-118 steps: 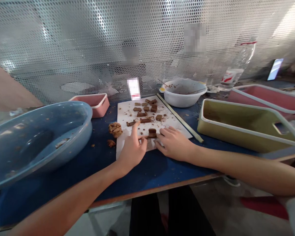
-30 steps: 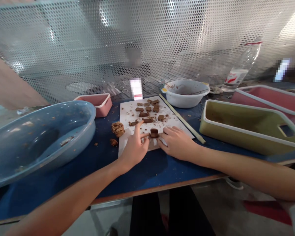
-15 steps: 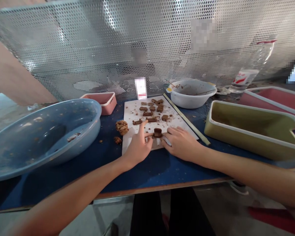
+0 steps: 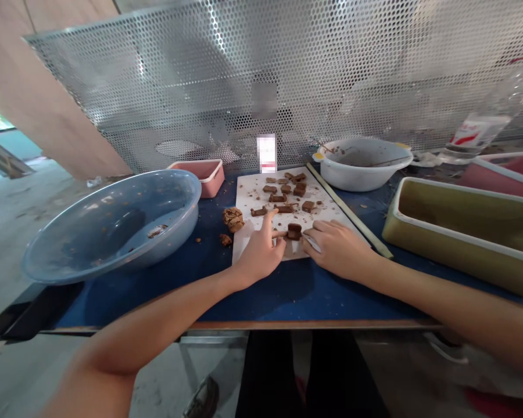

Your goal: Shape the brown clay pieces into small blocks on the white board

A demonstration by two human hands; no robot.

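A small brown clay piece [image 4: 294, 231], shaped like a little chair with a raised back, stands near the front of a white board [image 4: 248, 235]. My left hand [image 4: 261, 249] reaches it from the left with one fingertip, its index finger pointing up. From the right, the curled fingers of my right hand [image 4: 331, 247] meet its other side, so the piece is held between both hands. Several small clay blocks lie behind it, among them a bench-like piece [image 4: 284, 209] and a squarish block [image 4: 308, 206]. Clay crumbs are scattered over the board.
Left of the board are a clay lump [image 4: 233, 219], a blue basin [image 4: 113, 232] and a pink box [image 4: 211, 180]. To the right lie a pale stick [image 4: 353, 217], a white bowl [image 4: 361, 174], a green planter [image 4: 453, 244] and a plastic bottle [image 4: 479, 128]. Perforated metal mesh [image 4: 200, 87] rises behind.
The camera view has shifted left, so everything appears farther right. Both hands stay at the small clay piece, with almost no change in their pose.
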